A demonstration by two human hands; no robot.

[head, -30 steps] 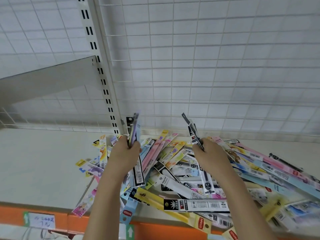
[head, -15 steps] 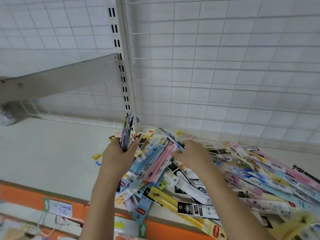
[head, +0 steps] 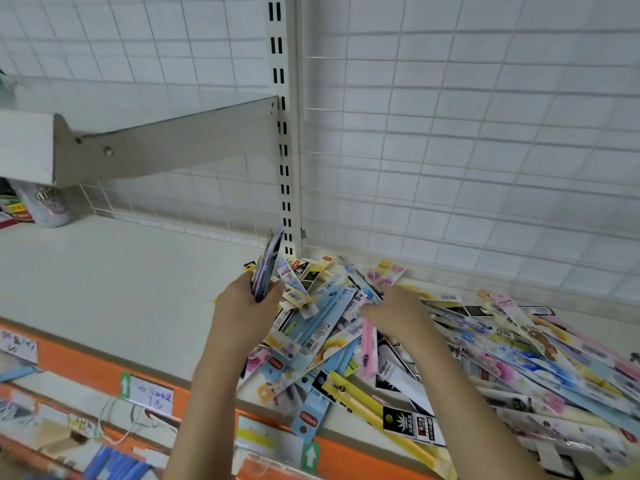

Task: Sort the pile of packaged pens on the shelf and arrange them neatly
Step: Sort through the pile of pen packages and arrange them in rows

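Note:
A loose pile of packaged pens (head: 485, 358) in long, flat, many-coloured packs covers the right half of the white shelf (head: 114, 289). My left hand (head: 242, 313) grips a small upright stack of pen packs (head: 268, 263) edge-on above the pile's left end. My right hand (head: 398, 313) is down on the pile with its fingers curled around a pen pack (head: 362, 289) near the pile's far side. Motion blur hides how many packs it holds.
A white wire-grid back panel and a slotted upright (head: 285, 133) rise behind the shelf. A shelf bracket (head: 166, 147) juts out at upper left. A can-like item (head: 48, 206) stands at far left. The orange front edge (head: 207, 400) carries price labels.
My right hand has dropped from holding a black pack up in the air onto the pile, and has reached left. My left hand keeps its stack upright. The camera has panned left.

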